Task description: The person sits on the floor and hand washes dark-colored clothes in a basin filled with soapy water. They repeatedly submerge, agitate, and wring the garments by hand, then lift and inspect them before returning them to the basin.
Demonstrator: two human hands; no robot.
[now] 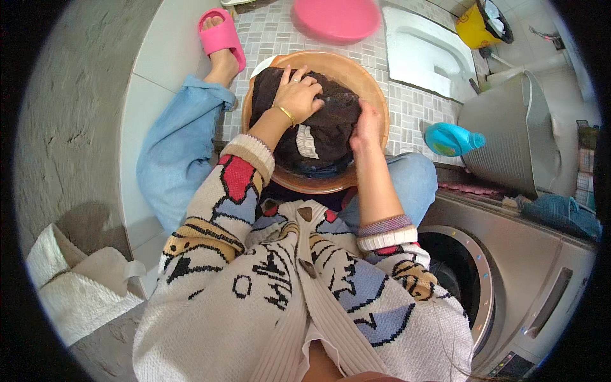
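Observation:
A dark brown garment with a gathered pale patch lies bunched in an orange-brown plastic basin in front of me. My left hand, with a ring and a gold bracelet, rests palm down on top of it. Its fingers are spread, the forefinger and thumb bent. At the garment's right side my right hand grips its edge, with the fingertips partly hidden. Dark blue fabric shows at the basin's near side. A white edge sticks out at the basin's upper left.
A pink basin and a white squat toilet lie beyond. To the right are a blue detergent bottle, a grey laundry basket, a yellow bin and a front-loading washing machine. A pale cloth lies at lower left.

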